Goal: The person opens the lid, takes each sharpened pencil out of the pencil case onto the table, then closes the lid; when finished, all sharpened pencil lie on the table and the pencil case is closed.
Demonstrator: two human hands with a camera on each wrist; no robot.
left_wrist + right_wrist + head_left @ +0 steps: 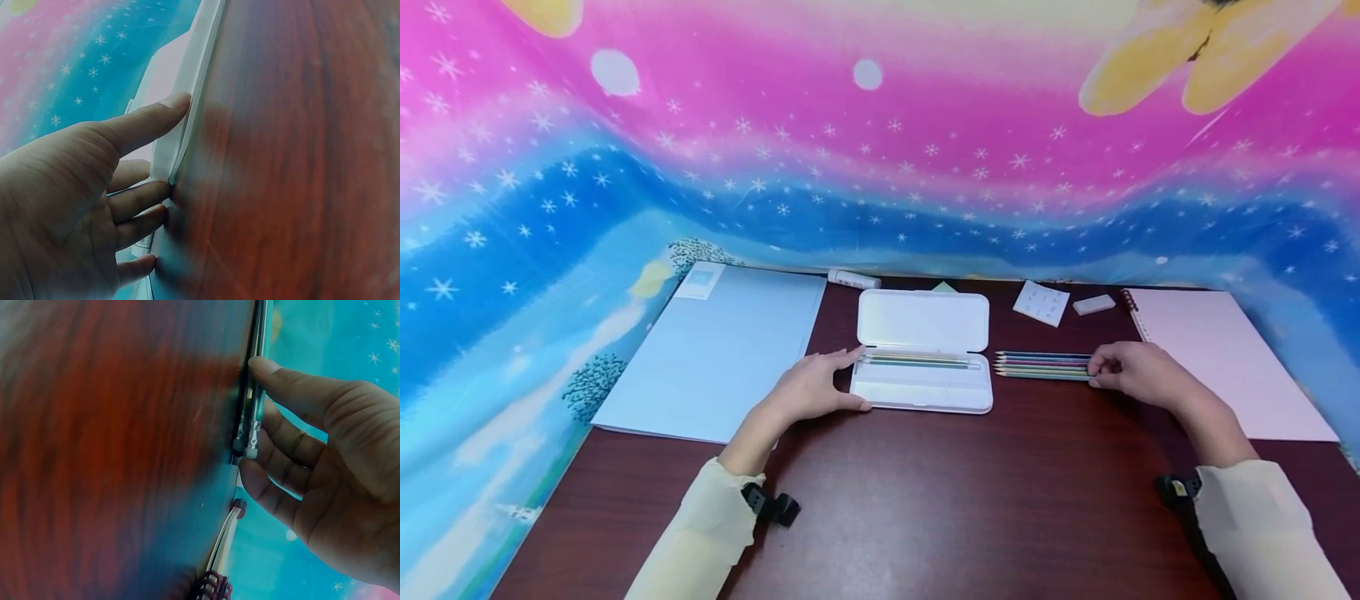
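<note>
Only the right wrist view shows the right hand [312, 462] fingertips pinching the coloured pencils [1043, 365]' silver-capped ends; the left hand [811, 390] fingers lie straight against the open white pencil case [922, 350].

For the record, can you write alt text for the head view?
A person's left hand rests against the left end of an open white pencil case while the right hand touches the ends of colored pencils lying in a row on a dark wooden table.

Home study desk, dark wood table [925, 500], notebook [1232, 358], pencil case [922, 321], starry backdrop cloth [880, 150]
</note>
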